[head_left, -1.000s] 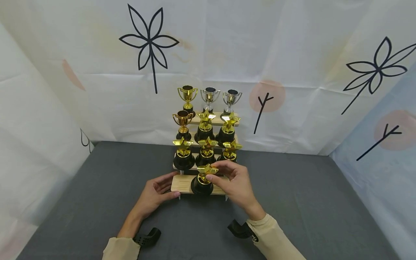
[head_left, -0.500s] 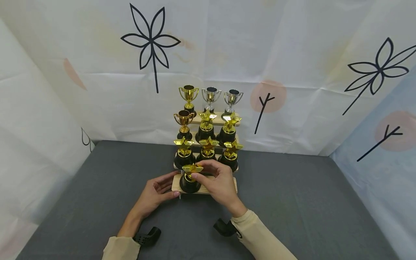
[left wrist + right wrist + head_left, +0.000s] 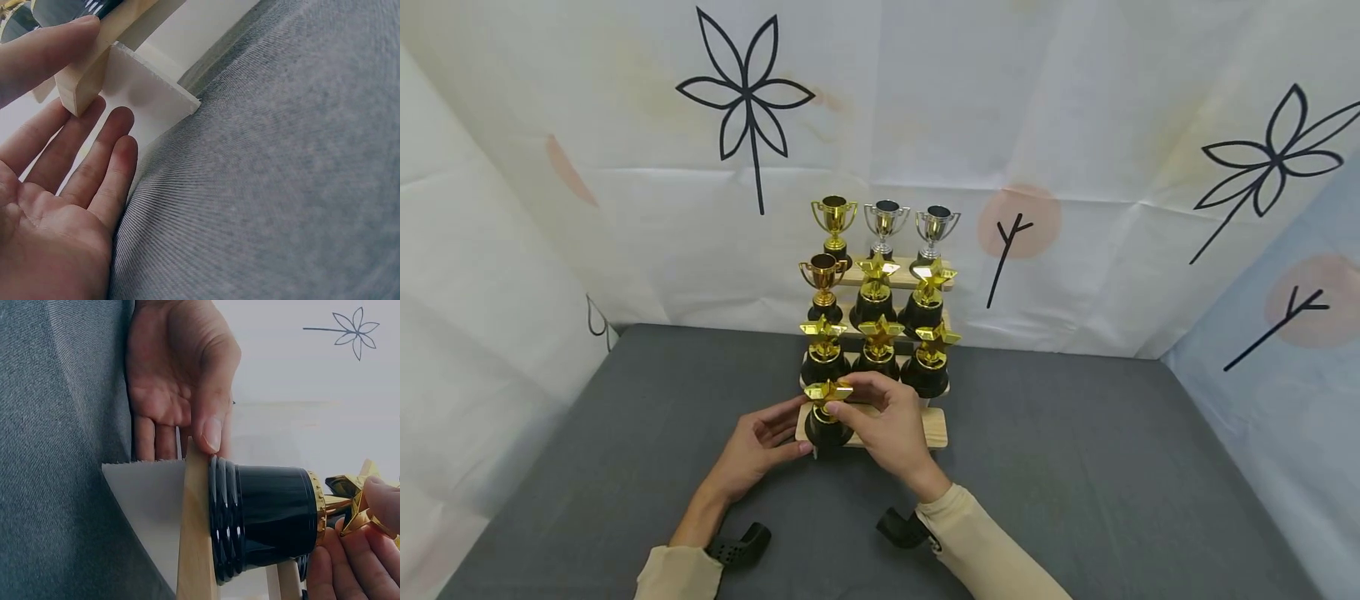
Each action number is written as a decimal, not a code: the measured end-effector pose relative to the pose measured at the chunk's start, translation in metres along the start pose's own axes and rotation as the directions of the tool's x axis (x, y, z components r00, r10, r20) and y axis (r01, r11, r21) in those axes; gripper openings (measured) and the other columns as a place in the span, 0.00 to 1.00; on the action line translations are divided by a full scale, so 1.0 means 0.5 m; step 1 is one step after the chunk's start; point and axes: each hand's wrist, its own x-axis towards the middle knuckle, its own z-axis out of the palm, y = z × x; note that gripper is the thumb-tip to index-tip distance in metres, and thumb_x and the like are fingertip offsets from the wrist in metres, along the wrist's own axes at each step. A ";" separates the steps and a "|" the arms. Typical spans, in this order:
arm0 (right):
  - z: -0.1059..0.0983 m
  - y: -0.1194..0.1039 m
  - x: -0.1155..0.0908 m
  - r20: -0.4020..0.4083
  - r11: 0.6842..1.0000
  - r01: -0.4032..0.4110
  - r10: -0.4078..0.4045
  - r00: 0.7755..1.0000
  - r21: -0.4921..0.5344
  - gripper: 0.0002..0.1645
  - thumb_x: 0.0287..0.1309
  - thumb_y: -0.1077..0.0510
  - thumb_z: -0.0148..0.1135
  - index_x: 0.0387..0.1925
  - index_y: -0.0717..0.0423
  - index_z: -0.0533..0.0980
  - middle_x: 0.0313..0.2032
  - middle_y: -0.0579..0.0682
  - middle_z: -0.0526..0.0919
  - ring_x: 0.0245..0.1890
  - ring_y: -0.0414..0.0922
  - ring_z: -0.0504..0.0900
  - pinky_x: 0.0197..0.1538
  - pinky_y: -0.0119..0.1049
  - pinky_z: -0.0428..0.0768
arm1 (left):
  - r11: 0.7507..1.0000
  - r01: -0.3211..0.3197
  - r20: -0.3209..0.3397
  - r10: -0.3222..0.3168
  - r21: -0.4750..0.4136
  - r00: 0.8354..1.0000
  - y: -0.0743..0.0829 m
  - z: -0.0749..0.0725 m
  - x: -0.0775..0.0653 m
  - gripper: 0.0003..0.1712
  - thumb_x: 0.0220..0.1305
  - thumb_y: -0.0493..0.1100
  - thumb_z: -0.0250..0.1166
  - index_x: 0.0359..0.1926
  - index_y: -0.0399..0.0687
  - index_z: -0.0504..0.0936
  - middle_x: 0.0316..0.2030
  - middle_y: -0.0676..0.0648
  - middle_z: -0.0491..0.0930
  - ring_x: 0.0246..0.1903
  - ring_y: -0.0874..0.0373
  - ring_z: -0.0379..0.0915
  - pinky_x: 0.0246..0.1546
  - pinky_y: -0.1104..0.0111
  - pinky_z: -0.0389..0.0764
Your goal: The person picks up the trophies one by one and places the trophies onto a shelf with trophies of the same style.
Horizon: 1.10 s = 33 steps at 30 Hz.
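Note:
My right hand point(image 3: 891, 429) pinches the gold star top of a black-based star trophy point(image 3: 826, 427). The trophy stands upright near the left end of the lowest shelf of a tiered wooden display stand point(image 3: 935, 427). In the right wrist view the black base point(image 3: 269, 512) sits against the wooden board point(image 3: 195, 531). My left hand point(image 3: 758, 446) holds the left end of that shelf. The left wrist view shows its thumb over the board point(image 3: 84, 78), with the fingers point(image 3: 119, 165) on the other side, beside a white support point(image 3: 147, 94).
Several star trophies point(image 3: 880, 354) fill the tiers behind. A bronze-coloured cup point(image 3: 823, 283) stands at left, with a gold cup point(image 3: 833, 221) and silver cups point(image 3: 886, 223) on top. Grey cloth point(image 3: 1075, 467) covers the table, and a patterned white backdrop point(image 3: 925, 100) rises behind.
My right hand has moved the star trophy leftward along the lowest shelf, from its middle to near its left end. The left hand has stayed at the shelf's end.

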 end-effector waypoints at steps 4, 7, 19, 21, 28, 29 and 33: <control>0.005 0.004 0.000 -0.010 1.000 -0.014 0.014 1.000 -0.003 0.17 0.57 0.67 0.74 0.49 0.65 0.83 0.45 0.59 0.86 0.46 0.56 0.87 0.50 0.46 0.87 | 1.000 0.008 -0.003 -0.008 0.001 1.000 -0.001 -0.001 -0.001 0.41 0.62 0.32 0.72 0.73 0.33 0.65 0.67 0.32 0.69 0.61 0.62 0.74 0.63 0.71 0.75; 0.008 0.006 0.000 -0.015 1.000 -0.021 0.021 1.000 0.000 0.17 0.58 0.66 0.74 0.49 0.65 0.83 0.45 0.60 0.86 0.46 0.57 0.86 0.51 0.47 0.87 | 1.000 0.003 -0.006 -0.003 0.005 1.000 -0.002 -0.001 -0.001 0.40 0.62 0.31 0.72 0.73 0.32 0.65 0.67 0.30 0.69 0.61 0.62 0.74 0.62 0.71 0.76; 0.004 0.005 0.002 0.006 0.999 -0.051 0.051 0.999 -0.011 0.22 0.57 0.65 0.75 0.53 0.67 0.81 0.48 0.56 0.86 0.48 0.51 0.86 0.53 0.45 0.86 | 1.000 -0.007 0.007 0.007 -0.003 1.000 -0.002 -0.003 0.001 0.39 0.63 0.30 0.70 0.73 0.30 0.65 0.67 0.29 0.69 0.61 0.63 0.74 0.62 0.72 0.75; 0.001 0.003 -0.003 0.003 0.998 -0.061 0.061 0.998 -0.032 0.23 0.57 0.64 0.75 0.54 0.66 0.81 0.49 0.55 0.86 0.49 0.51 0.86 0.55 0.46 0.85 | 1.000 -0.012 0.006 0.012 -0.007 1.000 -0.002 -0.003 0.002 0.39 0.63 0.30 0.70 0.72 0.30 0.65 0.67 0.28 0.69 0.61 0.63 0.74 0.62 0.72 0.76; -0.047 -0.013 -0.044 0.010 0.996 -0.051 0.052 0.999 -0.070 0.21 0.58 0.64 0.74 0.53 0.64 0.82 0.50 0.55 0.86 0.53 0.51 0.84 0.61 0.45 0.81 | 0.998 -0.029 0.012 0.030 -0.046 0.999 -0.003 -0.002 0.003 0.40 0.62 0.28 0.69 0.72 0.27 0.63 0.67 0.26 0.68 0.61 0.62 0.74 0.62 0.71 0.77; -0.061 -0.016 -0.051 0.015 0.997 -0.037 0.038 0.999 -0.064 0.20 0.59 0.65 0.73 0.53 0.64 0.82 0.49 0.55 0.86 0.52 0.52 0.84 0.60 0.45 0.82 | 0.998 -0.034 0.015 0.035 -0.061 0.999 -0.003 -0.002 0.003 0.40 0.63 0.28 0.69 0.73 0.27 0.62 0.67 0.27 0.67 0.61 0.62 0.74 0.62 0.70 0.76; -0.126 -0.026 -0.069 -0.004 0.996 0.037 -0.037 0.999 -0.083 0.14 0.61 0.70 0.69 0.49 0.66 0.82 0.46 0.58 0.87 0.48 0.53 0.85 0.54 0.40 0.85 | 0.993 -0.069 0.024 0.072 -0.096 0.997 0.003 -0.009 0.002 0.41 0.64 0.27 0.67 0.74 0.26 0.59 0.70 0.30 0.65 0.65 0.59 0.71 0.64 0.68 0.75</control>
